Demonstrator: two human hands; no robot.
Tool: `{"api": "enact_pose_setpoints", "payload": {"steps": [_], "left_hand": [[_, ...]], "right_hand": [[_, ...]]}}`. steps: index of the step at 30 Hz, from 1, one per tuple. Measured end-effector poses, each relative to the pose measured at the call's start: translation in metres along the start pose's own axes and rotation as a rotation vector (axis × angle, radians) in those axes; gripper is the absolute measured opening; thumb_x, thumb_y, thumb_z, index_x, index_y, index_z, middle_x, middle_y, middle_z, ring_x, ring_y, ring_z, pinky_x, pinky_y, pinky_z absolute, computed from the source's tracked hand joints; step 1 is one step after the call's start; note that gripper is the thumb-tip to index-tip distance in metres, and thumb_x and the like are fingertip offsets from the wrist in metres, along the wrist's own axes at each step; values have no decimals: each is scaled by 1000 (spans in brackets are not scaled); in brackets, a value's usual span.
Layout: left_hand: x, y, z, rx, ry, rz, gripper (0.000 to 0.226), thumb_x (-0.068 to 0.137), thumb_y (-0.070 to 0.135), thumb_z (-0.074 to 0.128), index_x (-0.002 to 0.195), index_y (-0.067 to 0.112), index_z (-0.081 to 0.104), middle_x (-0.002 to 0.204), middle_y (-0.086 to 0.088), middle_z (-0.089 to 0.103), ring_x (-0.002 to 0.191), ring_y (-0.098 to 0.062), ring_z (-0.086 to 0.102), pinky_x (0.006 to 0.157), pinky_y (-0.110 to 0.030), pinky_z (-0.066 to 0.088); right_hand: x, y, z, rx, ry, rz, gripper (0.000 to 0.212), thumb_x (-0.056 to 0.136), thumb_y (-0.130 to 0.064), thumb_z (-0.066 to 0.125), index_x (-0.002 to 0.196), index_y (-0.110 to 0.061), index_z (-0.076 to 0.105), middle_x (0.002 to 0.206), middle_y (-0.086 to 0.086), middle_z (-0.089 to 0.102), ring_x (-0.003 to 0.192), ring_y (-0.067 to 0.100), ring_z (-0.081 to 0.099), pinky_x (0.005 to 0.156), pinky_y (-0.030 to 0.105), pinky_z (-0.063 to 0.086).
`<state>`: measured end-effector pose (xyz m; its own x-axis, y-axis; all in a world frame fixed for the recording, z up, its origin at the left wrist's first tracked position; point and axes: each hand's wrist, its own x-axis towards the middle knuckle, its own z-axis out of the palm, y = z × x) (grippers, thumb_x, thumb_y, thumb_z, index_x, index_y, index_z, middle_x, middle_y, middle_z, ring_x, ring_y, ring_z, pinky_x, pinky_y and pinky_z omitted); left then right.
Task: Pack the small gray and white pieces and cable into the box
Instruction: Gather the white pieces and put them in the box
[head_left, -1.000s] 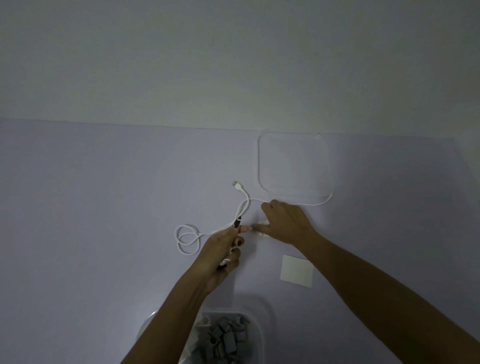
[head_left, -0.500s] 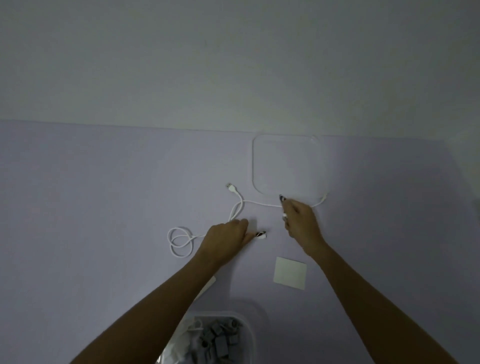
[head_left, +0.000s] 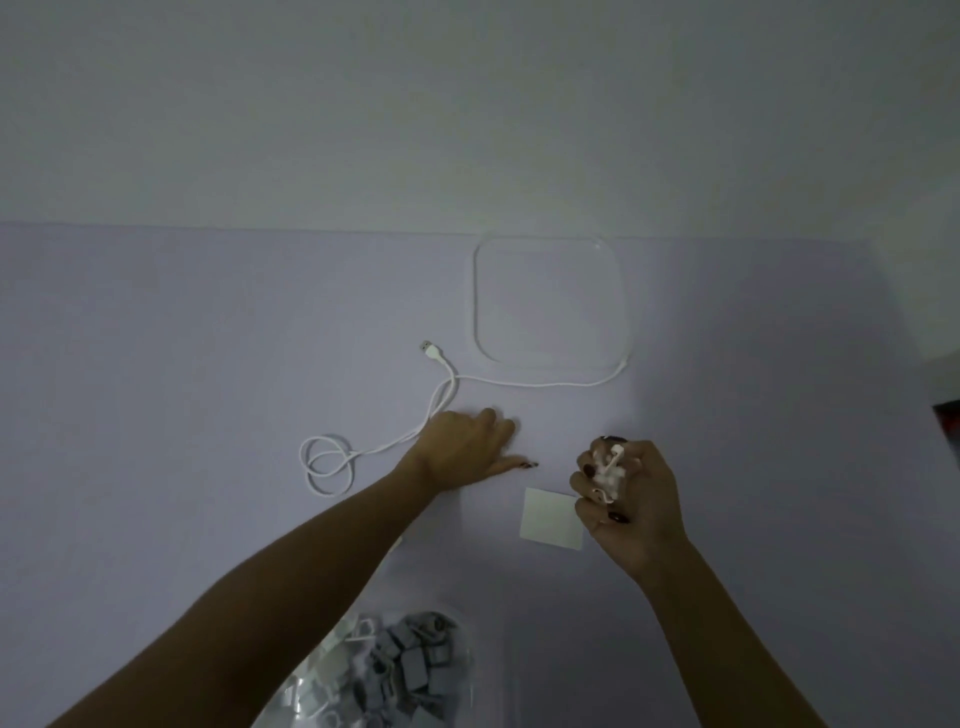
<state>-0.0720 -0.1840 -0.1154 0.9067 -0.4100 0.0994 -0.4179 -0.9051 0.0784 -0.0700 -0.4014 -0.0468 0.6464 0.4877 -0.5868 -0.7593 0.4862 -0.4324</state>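
1. Nearest me: clear plastic box (head_left: 470, 670) at the bottom edge, already holding a heap of small gray plastic pieces (head_left: 410, 660) with a few white ones at its left side. It sits below and between my two forearms.
2. My right hand (head_left: 626, 499) is raised just right of a flat white square card (head_left: 551, 518), fingers curled into a loose fist around a clump of small white plastic pieces (head_left: 609, 474). Box lies straight back toward me and a bit left of this hand, so I judge the drop-off is a short pull-back.
3. My left hand (head_left: 467, 449) lies palm-down on the pale lilac tabletop (head_left: 156, 364), fingers spread, thumb pointing right. Nothing visibly held; I can't tell if anything is under the palm.
4. Thin white USB cable (head_left: 524, 383) is not yet packed. Double loop sits left of my left hand; the strand runs up-right, passing just beside that hand's far-left edge.
5. Cable's long axis is roughly left-right: plug end (head_left: 428, 348) points up-left, the other run goes right to the corner of the clear square lid (head_left: 550, 301).
6. Left hand is clearly nearer the cable; the lid is farthest.
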Motion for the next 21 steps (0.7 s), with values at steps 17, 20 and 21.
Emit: {"api": "enact_pose_setpoints", "payload": {"steps": [17,20,21], "left_hand": [[-54,45,-129,-1102,568,-967,35,99,25,45,73,5,56,61,-6,64,44,-5,48,46,-17,37],[-101,69,-151,-1299,569,-1111,34,99,20,42,82,1,64,59,-5,62,43,-9,44,41,-20,34],[-116,80,-155,-1299,543,-1127,33,99,19,41,84,4,66,58,-2,61,43,-10,44,41,-20,34]], "right_hand": [[-57,41,69,-305,261,228,28,94,-29,57,78,-7,63,58,2,63,37,8,43,33,15,32],[-86,70,90,-375,214,232,20,91,-21,62,85,-5,71,76,8,68,45,8,47,39,15,36],[-94,78,94,-382,187,247,16,90,-17,63,88,-4,71,80,10,68,48,9,50,42,16,38]]}}
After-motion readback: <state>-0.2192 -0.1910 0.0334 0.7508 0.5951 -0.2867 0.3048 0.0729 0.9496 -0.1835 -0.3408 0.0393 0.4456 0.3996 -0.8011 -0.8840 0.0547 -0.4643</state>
